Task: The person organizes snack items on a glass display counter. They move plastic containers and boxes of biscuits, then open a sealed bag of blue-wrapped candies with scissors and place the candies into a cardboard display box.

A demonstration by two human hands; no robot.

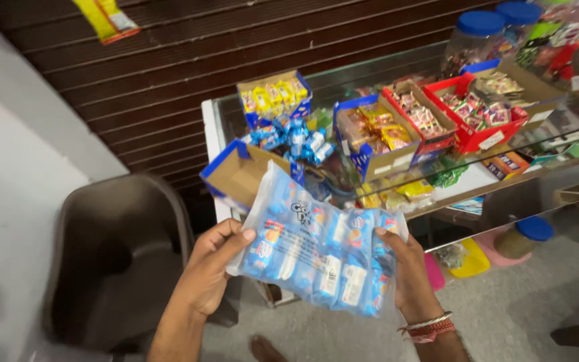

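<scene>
Both hands grip 1 clear multipack of blue snack packets (316, 251): left hand (212, 268), right hand (407, 268), just below the open blue box (236, 175). Guessing it needs tearing open next.

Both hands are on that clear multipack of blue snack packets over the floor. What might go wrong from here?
1. The multipack is gripped only at its two ends by the left hand and right hand; its slack wrap may slip and fall to the floor.
2. The open blue box overhangs the glass counter edge; a knock might tip it off.
</scene>
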